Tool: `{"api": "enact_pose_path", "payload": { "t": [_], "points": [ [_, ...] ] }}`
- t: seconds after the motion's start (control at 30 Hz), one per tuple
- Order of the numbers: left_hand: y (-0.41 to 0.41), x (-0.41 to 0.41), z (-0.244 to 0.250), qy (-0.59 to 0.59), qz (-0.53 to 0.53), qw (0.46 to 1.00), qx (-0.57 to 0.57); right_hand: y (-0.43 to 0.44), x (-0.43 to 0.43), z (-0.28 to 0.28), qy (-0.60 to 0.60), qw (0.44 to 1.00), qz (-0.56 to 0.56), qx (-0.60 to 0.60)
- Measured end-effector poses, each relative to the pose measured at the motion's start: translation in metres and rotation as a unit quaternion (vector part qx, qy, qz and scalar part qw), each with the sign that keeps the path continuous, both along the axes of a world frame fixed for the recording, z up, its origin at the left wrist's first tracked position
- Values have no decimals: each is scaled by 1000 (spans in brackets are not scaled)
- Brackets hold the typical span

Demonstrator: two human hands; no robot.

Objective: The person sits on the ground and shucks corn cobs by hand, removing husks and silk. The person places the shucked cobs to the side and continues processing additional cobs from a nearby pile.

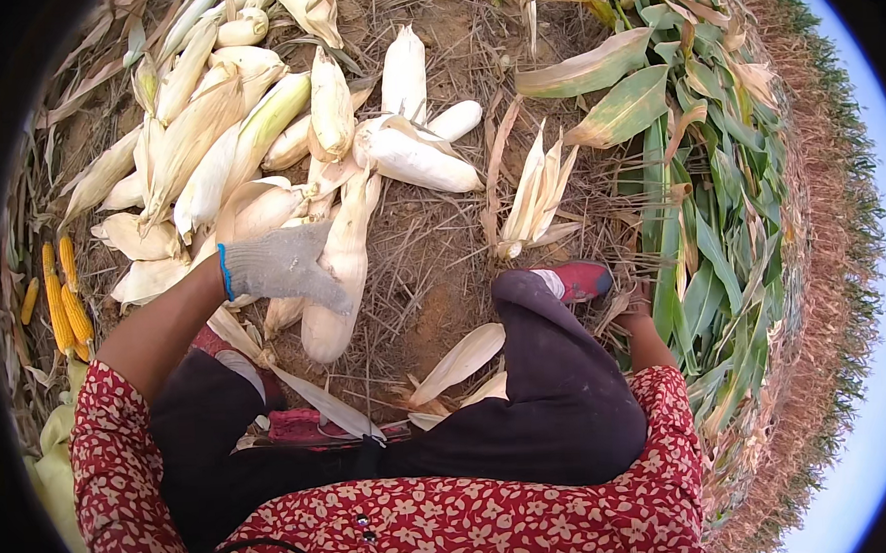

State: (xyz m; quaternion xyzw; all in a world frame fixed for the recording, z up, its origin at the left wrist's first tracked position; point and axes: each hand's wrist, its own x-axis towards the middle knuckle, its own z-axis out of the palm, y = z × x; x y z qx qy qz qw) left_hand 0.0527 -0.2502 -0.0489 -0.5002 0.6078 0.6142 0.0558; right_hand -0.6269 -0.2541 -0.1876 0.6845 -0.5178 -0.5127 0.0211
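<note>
My left hand (285,266) wears a grey knit glove with a blue cuff. It grips an ear of corn (344,263) in pale husk, with gloved fingers lying across the husk. The ear slants over the ground in front of my left foot, and its rounded end points toward me. Beyond and to the left lies a pile of corn ears in husk (203,142). My right hand (634,302) is low beside my right shoe, among dry stalks. Its fingers are partly hidden and too blurred to make out.
Several bare yellow cobs (60,308) lie at far left, near a pale green sack (54,462). An opened, empty husk (533,197) rests beyond my right shoe (582,280). Cut green corn stalks (711,240) are heaped along the right. Loose husk leaves (459,362) lie between my legs.
</note>
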Motion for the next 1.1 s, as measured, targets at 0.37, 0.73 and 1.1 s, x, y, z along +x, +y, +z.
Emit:
{"api": "enact_pose_path", "payload": {
  "t": [0.37,0.73,1.1],
  "points": [
    [4,-7,-9,161,130,978,-1,5,90,172,-207,966,-138,76],
    [57,-50,17,241,202,949,-15,4,352,247,-572,766,-199,217],
    [123,-5,5,211,435,872,-77,139,471,116,-755,360,-513,193]
  ]
}}
